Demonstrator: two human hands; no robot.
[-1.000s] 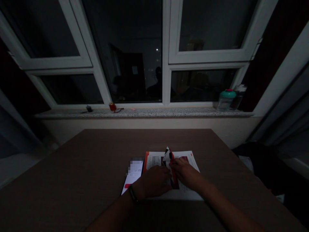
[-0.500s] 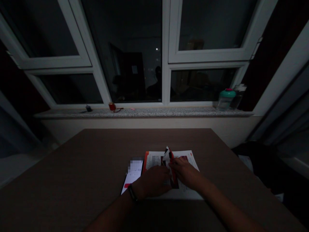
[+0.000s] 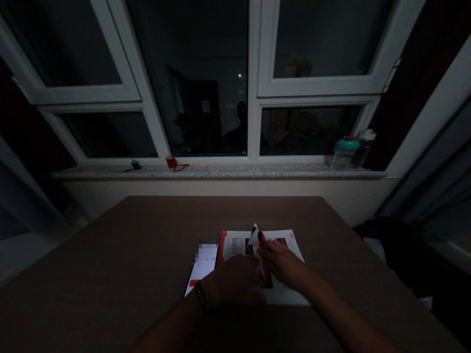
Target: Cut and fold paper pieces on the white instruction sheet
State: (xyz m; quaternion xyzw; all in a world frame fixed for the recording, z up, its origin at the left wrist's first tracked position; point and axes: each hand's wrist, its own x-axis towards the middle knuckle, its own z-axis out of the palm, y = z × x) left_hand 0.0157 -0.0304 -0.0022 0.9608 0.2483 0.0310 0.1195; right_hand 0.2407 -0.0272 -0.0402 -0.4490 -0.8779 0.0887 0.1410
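Tabletop (image 3: 110, 264) of dark brown laminate fills the lower half of our view, and beyond it a cream wall (image 3: 360, 196) rises to a speckled granite window sill (image 3: 235, 171) under a white-framed window (image 3: 253, 83). Its dark panes mirror the room, with a person's silhouette (image 3: 239, 125) in the glass. On the sill at about 11 o'clock we see a small red cup (image 3: 170, 162) just beside a pair of glasses (image 3: 180, 167), with a small dark object (image 3: 136, 164) further along. At about 1 o'clock a teal-lidded clear bottle (image 3: 344, 153) stands just beside a second bottle (image 3: 362, 154). Dark fabric (image 3: 386, 235) lies off the tabletop at about 3 o'clock. Near the tabletop's closer edge lies a printed sheet (image 3: 287, 250), and touching its 9 o'clock side is a white, dark-edged phone or card (image 3: 202, 269), its top pixelated. A folded red, black and white paper (image 3: 257, 240) stands up from the middle of the sheet. Our right grip (image 3: 283, 264) is closed on its lower part from 3 o'clock, pressing into the fold. Our left grip (image 3: 235, 282), with a black wristband (image 3: 201, 295) at the wrist, lies curled at the paper's 7 o'clock, touching it; whether it holds the paper we cannot tell.
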